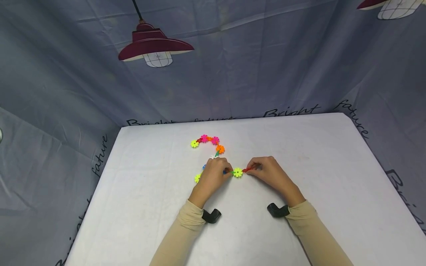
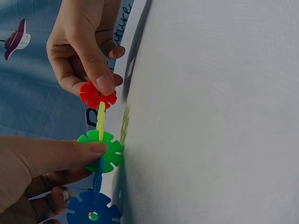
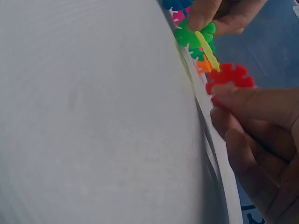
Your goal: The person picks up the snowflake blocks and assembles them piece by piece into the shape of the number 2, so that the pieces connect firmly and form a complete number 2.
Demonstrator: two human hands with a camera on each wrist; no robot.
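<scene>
My left hand [image 1: 213,176] pinches a green notched flower-shaped disc [image 2: 112,156] between thumb and fingers. My right hand [image 1: 270,173] pinches a red notched disc [image 3: 235,74] by its edge. Between the two hands, a yellow disc [image 1: 237,172] joins the green one to the red one. On the other side of the green disc, linked blue discs [image 2: 83,207] run on under my left hand. More of the chain curves away on the table, with an orange disc [image 1: 220,149] and pink discs [image 1: 215,140]. Part of it is hidden behind the left hand.
The chain's far end is a yellow disc [image 1: 194,143]. Another yellow disc [image 1: 197,178] peeks out left of my left hand. A white table [image 1: 149,207] lies beneath, with a grey printed curtain [image 1: 233,74] behind it. Black wrist mounts [image 1: 211,216] sit at both sleeves.
</scene>
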